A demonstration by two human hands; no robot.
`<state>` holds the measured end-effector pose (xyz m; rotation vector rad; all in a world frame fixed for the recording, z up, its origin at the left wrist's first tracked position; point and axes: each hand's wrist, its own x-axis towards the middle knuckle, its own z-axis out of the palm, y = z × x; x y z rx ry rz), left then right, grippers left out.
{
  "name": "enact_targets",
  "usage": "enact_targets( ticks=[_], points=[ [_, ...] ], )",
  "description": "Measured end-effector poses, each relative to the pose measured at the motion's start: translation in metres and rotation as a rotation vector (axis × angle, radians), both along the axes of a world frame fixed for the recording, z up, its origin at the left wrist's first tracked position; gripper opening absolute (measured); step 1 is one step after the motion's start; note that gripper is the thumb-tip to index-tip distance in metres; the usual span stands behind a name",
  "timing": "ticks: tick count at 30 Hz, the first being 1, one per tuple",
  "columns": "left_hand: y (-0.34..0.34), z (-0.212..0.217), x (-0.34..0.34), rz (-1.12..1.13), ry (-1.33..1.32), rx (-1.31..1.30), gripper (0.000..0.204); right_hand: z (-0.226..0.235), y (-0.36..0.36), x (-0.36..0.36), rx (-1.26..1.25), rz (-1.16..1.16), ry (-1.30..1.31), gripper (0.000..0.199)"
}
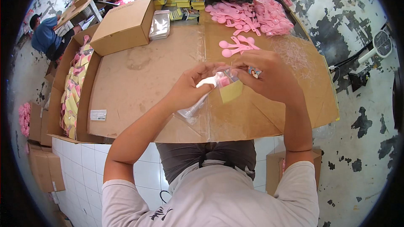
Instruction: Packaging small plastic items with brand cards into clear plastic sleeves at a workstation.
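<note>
A worker's left hand (190, 85) curled thumb and fingers around shiny clear film (207, 82) while the right hand (269, 72) pinched the upper part of a clear packet (227, 85), held between the two above the cardboard-covered worktop (143, 71). Pink plastic (223, 80) and a yellow card (232, 93) showed at the packet; how far its mouth gaped could not be told. Too hard a tug there could have split the thin film; a slack pinch could have let the card slip askew. Clear bags (191, 111) sat below the left hand, where a forearm's sweep might have dragged them off the near edge. Just beyond, a few pink spoons (237, 49) lay close enough to the right hand to be knocked apart. Farther out, a spoon heap (235, 13) risked sliding if bumped. At left, an open carton (90, 84) of yellow-and-pink packets (73, 88) might have spilled if overfilled.
</note>
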<state>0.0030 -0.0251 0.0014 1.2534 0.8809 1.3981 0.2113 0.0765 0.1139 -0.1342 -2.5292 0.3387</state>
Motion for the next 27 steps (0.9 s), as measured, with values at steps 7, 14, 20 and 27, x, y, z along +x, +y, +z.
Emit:
enact_targets(
  ticks=[7, 14, 20, 27],
  points=[
    [-0.012, 0.014, 0.012, 0.079, 0.244, 0.146, 0.049, -0.012, -0.005, 0.001, -0.35, -0.093, -0.029, 0.013],
    [-0.01, 0.019, 0.011, 0.199, 0.185, 0.018, 0.036, -0.033, 0.001, -0.019, 0.041, -0.181, 0.298, 0.012],
    [-0.015, 0.014, 0.009, 0.309, 0.462, 0.116, 0.038, -0.035, -0.013, -0.03, 0.404, -0.124, 0.175, 0.02],
    [-0.012, 0.008, 0.011, 0.34, 0.685, 0.134, 0.036, -0.054, -0.002, -0.037, 0.516, -0.138, 0.08, 0.023]
  ],
)
